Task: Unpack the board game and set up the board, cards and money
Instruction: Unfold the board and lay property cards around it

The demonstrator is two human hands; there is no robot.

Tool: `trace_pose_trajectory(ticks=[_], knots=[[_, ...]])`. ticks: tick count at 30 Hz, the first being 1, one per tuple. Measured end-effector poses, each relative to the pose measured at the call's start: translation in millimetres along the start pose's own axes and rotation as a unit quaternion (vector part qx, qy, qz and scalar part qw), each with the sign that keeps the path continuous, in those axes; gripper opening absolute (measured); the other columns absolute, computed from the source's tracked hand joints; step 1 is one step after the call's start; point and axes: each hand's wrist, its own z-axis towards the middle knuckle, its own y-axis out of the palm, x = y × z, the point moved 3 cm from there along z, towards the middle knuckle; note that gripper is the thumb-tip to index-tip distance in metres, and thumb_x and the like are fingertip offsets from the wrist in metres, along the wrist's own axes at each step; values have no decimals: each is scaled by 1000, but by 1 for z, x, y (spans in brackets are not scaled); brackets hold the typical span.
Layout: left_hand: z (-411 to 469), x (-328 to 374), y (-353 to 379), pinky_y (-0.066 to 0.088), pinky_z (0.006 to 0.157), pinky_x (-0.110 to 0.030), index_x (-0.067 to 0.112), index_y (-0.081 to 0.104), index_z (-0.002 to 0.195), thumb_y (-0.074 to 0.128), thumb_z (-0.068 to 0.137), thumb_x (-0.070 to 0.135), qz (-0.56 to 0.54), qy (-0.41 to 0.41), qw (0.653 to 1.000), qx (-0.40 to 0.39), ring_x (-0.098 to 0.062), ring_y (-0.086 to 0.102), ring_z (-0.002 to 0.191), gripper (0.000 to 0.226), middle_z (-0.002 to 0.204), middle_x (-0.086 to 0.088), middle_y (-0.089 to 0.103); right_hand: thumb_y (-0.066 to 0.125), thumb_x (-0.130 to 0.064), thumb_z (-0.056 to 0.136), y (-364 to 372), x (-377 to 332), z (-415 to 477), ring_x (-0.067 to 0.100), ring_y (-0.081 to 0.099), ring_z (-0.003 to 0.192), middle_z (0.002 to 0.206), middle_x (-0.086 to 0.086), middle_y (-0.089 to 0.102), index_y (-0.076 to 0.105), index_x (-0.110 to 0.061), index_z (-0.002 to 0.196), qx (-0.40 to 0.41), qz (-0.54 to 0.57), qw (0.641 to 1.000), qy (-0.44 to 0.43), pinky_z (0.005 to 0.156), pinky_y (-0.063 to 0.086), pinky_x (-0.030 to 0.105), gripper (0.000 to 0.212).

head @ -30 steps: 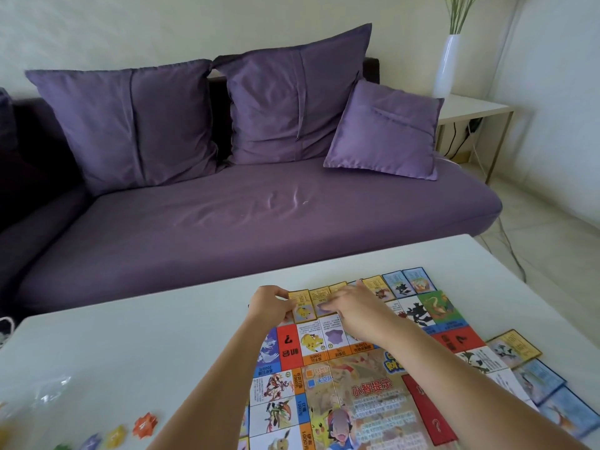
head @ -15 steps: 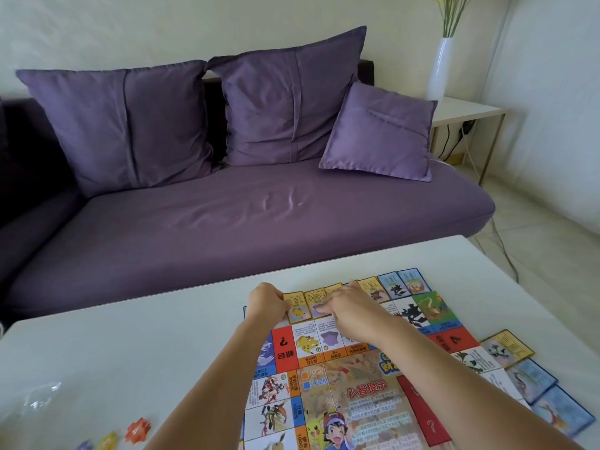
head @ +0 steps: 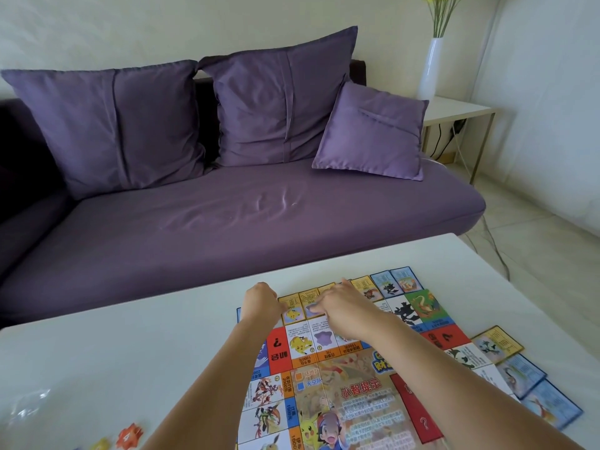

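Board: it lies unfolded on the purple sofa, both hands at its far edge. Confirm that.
Wrong place. The head view shows the board unfolded on the white table, not the sofa; left hand and right hand are at its far edge.

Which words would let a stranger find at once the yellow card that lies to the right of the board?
On the white table lies a colourful board, and just off its right edge three cards lie in a row. The yellow card is the one farthest from the person. It alone has a yellow frame; the two blue cards nearer the person are blue-framed.
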Motion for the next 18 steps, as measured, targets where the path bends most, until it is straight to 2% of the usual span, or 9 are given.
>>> trace_pose_trajectory(ticks=[2,3,5,8,11,13,15,17,18], knots=[[-1,1,-1,48,64,-22,8,52,96,65,90,23,12,1,1000,-2,-17,55,78,21,77,1,51,48,7,86,0,1,1,20,42,131,140,2,53,53,-24,135,0,10,1000,-1,120,7,43,58],[-1,2,-1,46,61,-20,7,51,100,65,90,23,9,0,1000,-5,-17,55,78,23,75,1,51,48,6,87,0,1,0,20,42,131,139,2,54,54,-24,134,3,15,1000,-2,120,8,43,57],[-3,1,-3,46,60,-20,7,52,102,64,90,23,3,-4,1000,-6,-18,56,78,24,77,0,51,48,7,87,-3,-2,-4,21,40,131,139,2,53,56,-22,133,21,27,999,-9,119,12,41,55],[-5,0,-6,52,72,-29,8,49,97,60,93,25,-18,-5,1000,9,-19,56,78,21,74,1,52,44,7,90,-12,-6,-17,21,39,130,139,1,52,58,-19,131,99,51,994,-24,115,17,36,51],[-13,5,-10,49,69,-28,8,58,106,54,96,25,-49,28,998,40,-16,57,81,21,101,-6,64,43,7,91,-24,3,-35,16,43,123,129,-2,57,64,-16,123,145,107,984,-8,108,29,29,44],[-27,15,-9,46,65,-21,10,59,113,51,96,21,-70,78,993,48,-12,58,80,23,108,-4,64,44,5,92,-31,21,-54,12,51,113,121,-5,59,68,-17,114,146,144,978,26,99,40,27,39],[-47,30,-3,49,65,-17,13,61,110,48,96,16,-72,146,986,41,-8,59,78,20,105,0,66,46,-1,94,-40,45,-77,5,59,93,112,-10,60,70,-20,104,157,158,973,61,84,48,24,32],[-69,50,6,50,71,-18,16,63,109,46,96,15,-68,214,974,23,-9,60,83,21,104,3,66,48,-4,95,-46,69,-107,0,57,70,105,-15,60,70,-20,98,168,160,968,102,67,45,14,28],[-80,61,12,50,72,-17,16,63,110,45,97,16,-62,246,967,10,-10,61,85,22,104,4,66,50,-3,94,-48,82,-124,0,57,66,103,-15,61,71,-18,97,168,159,965,121,62,43,11,26]])
